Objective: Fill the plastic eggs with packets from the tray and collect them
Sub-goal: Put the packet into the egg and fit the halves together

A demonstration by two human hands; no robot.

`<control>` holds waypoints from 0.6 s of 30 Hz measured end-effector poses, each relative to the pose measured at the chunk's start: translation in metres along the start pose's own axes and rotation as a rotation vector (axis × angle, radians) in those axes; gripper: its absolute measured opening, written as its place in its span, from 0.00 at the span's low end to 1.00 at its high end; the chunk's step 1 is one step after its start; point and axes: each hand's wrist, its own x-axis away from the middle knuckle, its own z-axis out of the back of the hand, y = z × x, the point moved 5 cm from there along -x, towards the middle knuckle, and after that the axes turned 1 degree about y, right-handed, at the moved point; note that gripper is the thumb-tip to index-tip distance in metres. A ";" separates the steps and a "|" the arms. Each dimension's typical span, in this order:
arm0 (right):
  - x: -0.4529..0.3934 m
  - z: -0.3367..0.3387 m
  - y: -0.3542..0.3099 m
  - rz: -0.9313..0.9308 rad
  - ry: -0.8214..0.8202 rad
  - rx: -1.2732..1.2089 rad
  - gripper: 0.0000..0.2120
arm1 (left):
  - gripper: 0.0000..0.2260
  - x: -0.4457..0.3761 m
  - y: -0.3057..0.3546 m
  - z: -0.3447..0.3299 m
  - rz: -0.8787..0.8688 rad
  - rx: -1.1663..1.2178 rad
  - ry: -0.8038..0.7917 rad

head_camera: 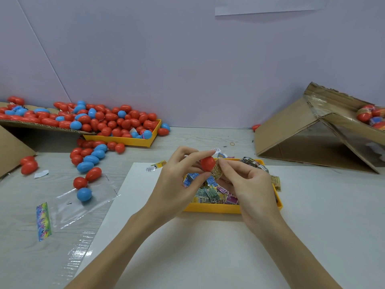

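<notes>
Egg [207,163] is in my left hand [177,184], red shell pinched between thumb and fingertips, held up over the packet tray [212,207] so anything I fumble drops back into the bin and not onto the table [187,236]. Right hand [248,184] has a rolled packet [217,171] clamped in its fingertips, butted against the open side of the shell. Rolled tight because flat it likely wouldn't clear the opening. Can't tell from here whether I'm holding a half shell or a hinged egg folded back; my fingers cover the seam.

Step in hand, as I read it: stuffing, not yet closed. Next move needs the packet pushed fully inside before the shell snaps shut, otherwise foil catches in the seam.

Layout makes sense as a flow. Empty eggs [116,122], red and blue, heaped on the left in a second yellow tray [133,140] and a flattened cardboard box [12,147], spilling across the table within left-hand reach. Cardboard box [291,132] tipped on its side at right has a few eggs [369,116] in it, probably the filled ones. So pick left, fill centre, drop right.

Loose packets [158,165] lie outside the tray on the white sheet, plus an empty clear bag [83,205] on the left.

Most of the pile looks untouched. Early in the job.
</notes>
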 end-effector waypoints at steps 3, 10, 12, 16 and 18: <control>0.001 -0.001 -0.001 0.018 0.002 0.031 0.06 | 0.22 0.000 0.001 0.000 -0.007 0.008 -0.014; 0.002 -0.002 0.000 -0.012 -0.017 0.007 0.06 | 0.21 0.000 0.002 0.000 -0.023 -0.010 -0.031; 0.002 -0.002 0.001 -0.039 -0.023 -0.008 0.06 | 0.20 0.000 0.003 0.000 -0.035 -0.035 -0.027; 0.000 -0.003 0.002 -0.038 -0.068 -0.010 0.08 | 0.20 0.000 0.004 -0.001 -0.046 -0.046 -0.023; 0.000 -0.004 0.002 -0.034 -0.085 -0.001 0.08 | 0.20 0.000 0.005 -0.001 -0.048 -0.044 -0.032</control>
